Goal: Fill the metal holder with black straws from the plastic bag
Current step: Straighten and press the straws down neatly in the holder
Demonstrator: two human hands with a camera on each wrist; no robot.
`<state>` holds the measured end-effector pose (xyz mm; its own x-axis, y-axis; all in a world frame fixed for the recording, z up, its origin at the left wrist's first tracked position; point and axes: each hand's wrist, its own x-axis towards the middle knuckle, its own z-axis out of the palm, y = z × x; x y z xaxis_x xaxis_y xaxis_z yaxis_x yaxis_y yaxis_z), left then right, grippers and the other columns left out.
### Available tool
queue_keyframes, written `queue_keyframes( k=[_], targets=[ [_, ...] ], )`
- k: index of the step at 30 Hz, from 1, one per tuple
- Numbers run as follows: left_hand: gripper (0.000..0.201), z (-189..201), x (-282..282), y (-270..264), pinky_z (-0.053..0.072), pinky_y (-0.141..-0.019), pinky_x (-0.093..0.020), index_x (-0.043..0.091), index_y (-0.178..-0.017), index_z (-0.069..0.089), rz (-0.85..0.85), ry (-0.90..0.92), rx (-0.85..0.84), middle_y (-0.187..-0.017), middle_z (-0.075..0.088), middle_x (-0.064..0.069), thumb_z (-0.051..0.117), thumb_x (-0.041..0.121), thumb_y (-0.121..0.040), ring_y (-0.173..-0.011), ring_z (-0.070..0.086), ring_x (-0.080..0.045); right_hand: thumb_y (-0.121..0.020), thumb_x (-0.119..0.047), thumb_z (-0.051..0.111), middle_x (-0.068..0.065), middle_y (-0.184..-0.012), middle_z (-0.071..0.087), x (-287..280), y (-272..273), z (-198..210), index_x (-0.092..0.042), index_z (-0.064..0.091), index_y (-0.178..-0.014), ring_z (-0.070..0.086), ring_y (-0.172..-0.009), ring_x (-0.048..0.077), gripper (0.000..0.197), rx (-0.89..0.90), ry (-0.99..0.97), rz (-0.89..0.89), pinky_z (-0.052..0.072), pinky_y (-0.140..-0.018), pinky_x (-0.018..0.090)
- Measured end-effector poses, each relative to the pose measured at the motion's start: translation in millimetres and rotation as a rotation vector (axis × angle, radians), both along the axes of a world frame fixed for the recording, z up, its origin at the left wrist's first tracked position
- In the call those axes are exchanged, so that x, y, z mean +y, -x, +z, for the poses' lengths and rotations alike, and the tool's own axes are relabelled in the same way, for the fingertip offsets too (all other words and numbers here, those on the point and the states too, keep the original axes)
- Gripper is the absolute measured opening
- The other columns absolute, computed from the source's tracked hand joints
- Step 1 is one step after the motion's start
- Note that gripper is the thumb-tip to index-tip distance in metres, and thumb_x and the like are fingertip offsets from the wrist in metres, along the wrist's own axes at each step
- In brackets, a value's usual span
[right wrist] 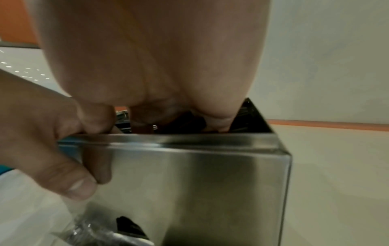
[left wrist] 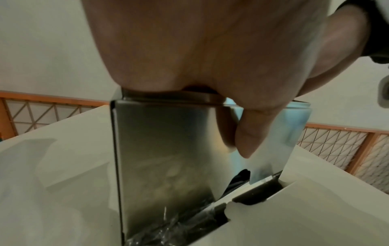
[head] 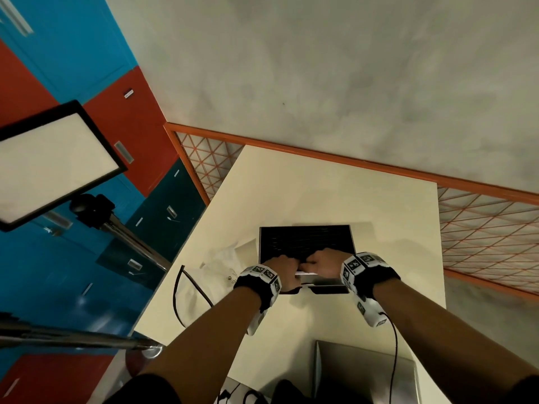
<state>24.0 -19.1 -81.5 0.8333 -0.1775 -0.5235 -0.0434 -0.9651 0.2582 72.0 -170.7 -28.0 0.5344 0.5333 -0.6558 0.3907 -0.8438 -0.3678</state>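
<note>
The metal holder's (head: 306,243) near rim is being blocked by both hands (head: 281,271) (head: 322,265); its far opening is being left free. Passage leftward is being obstructed by the plastic bag (head: 221,258).

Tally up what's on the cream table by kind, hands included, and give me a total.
Hands: 2, left hand and right hand, both at the holder's near rim
Metal holder: 1, black straws inside, too many to count
Plastic bag: 1
Black cable: 1
Total: 5
</note>
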Motion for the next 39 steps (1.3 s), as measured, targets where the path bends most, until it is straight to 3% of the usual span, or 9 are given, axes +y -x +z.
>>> queue_keyframes(
  k=[3, 6, 11, 18, 24, 28, 32, 36, 39],
  targets=[
    [0.039, -4, 0, 1, 0.054, -0.08, -0.038, 0.014, -0.119, 0.065, -0.01, 0.031, -0.005, -0.111, 0.07, -0.011, 0.056, 0.044, -0.096, -0.098, 0.067, -0.035, -0.083, -0.069, 0.053, 0.0, -0.089, 0.069, -9, -4, -4, -0.02, 0.068, -0.098, 0.064, -0.084, 0.019, 0.054, -0.009, -0.02, 0.05, 0.049, -0.079, 0.034],
    [0.04, -10, -1, 7, 0.056, -0.082, -0.037, 0.015, -0.121, 0.063, 0.022, 0.036, -0.013, -0.113, 0.07, -0.009, 0.063, 0.041, -0.092, -0.1, 0.067, -0.033, -0.07, -0.058, 0.072, -0.006, -0.084, 0.065, -17, -7, -8, -0.028, 0.065, -0.096, 0.064, -0.079, 0.019, 0.04, -0.057, 0.052, 0.194, 0.055, -0.078, 0.038],
    [0.043, -6, 1, 9, 0.058, -0.082, -0.039, 0.024, -0.117, 0.065, 0.106, 0.008, -0.091, -0.105, 0.071, -0.004, 0.069, 0.047, -0.081, -0.093, 0.069, -0.03, -0.071, -0.051, 0.075, -0.004, -0.094, 0.067, -21, -11, 0, -0.029, 0.065, -0.107, 0.064, -0.087, 0.02, 0.043, -0.157, 0.085, 0.216, 0.052, -0.074, 0.034],
    [0.064, -5, -2, 17, 0.059, -0.081, -0.037, 0.024, -0.113, 0.069, 0.161, 0.153, -0.041, -0.102, 0.073, 0.001, 0.07, 0.072, -0.07, -0.091, 0.07, -0.023, -0.071, -0.043, 0.075, -0.013, -0.073, 0.058, -40, -18, 11, -0.04, 0.059, -0.07, 0.061, -0.077, 0.016, 0.016, -0.134, -0.061, 0.039, 0.047, -0.068, 0.028],
    [0.061, 1, 8, 18, 0.057, -0.084, -0.034, 0.026, -0.11, 0.07, 0.168, 0.318, -0.035, -0.099, 0.074, 0.003, 0.063, 0.076, -0.076, -0.09, 0.07, -0.017, -0.076, -0.052, 0.077, -0.012, -0.09, 0.072, -60, -16, 14, -0.033, 0.073, -0.094, 0.068, -0.08, 0.005, 0.026, 0.05, -0.447, -0.37, 0.053, -0.067, 0.022],
    [0.051, 12, 7, 8, 0.057, -0.081, -0.037, 0.021, -0.111, 0.067, 0.182, 0.316, -0.064, -0.093, 0.071, 0.0, 0.057, 0.066, -0.09, -0.086, 0.068, -0.021, -0.094, -0.051, 0.055, 0.008, -0.092, 0.073, -47, -11, 9, -0.013, 0.073, -0.096, 0.069, -0.094, 0.022, 0.042, 0.172, -0.843, -0.903, 0.06, -0.075, 0.038],
    [0.032, 19, 2, 0, 0.058, -0.074, -0.043, 0.021, -0.115, 0.057, 0.115, 0.109, -0.144, -0.091, 0.067, -0.005, 0.053, 0.049, -0.099, -0.082, 0.067, -0.029, -0.096, -0.037, 0.057, 0.015, -0.083, 0.072, -27, -6, -1, -0.003, 0.072, -0.086, 0.069, -0.089, 0.029, 0.038, 0.157, -0.898, -1.185, 0.06, -0.072, 0.043],
    [0.04, 17, -1, 3, 0.052, -0.068, -0.042, 0.015, -0.133, 0.041, 0.044, -0.029, -0.232, -0.105, 0.064, -0.014, 0.055, 0.031, -0.1, -0.091, 0.065, -0.037, -0.09, -0.024, 0.059, 0.0, -0.078, 0.073, -31, -13, -9, -0.018, 0.071, -0.077, 0.067, -0.084, 0.019, 0.019, -0.188, -0.672, -0.986, 0.054, -0.071, 0.03],
    [0.051, 11, 3, 6, 0.052, -0.079, -0.046, 0.015, -0.137, 0.039, 0.054, -0.03, -0.267, -0.119, 0.057, -0.012, 0.064, 0.028, -0.094, -0.11, 0.057, -0.034, -0.09, -0.026, 0.058, -0.005, -0.083, 0.072, -37, -14, -8, -0.023, 0.071, -0.082, 0.064, -0.083, 0.014, 0.016, -0.342, -0.549, -0.79, 0.047, -0.075, 0.027]
  ],
)
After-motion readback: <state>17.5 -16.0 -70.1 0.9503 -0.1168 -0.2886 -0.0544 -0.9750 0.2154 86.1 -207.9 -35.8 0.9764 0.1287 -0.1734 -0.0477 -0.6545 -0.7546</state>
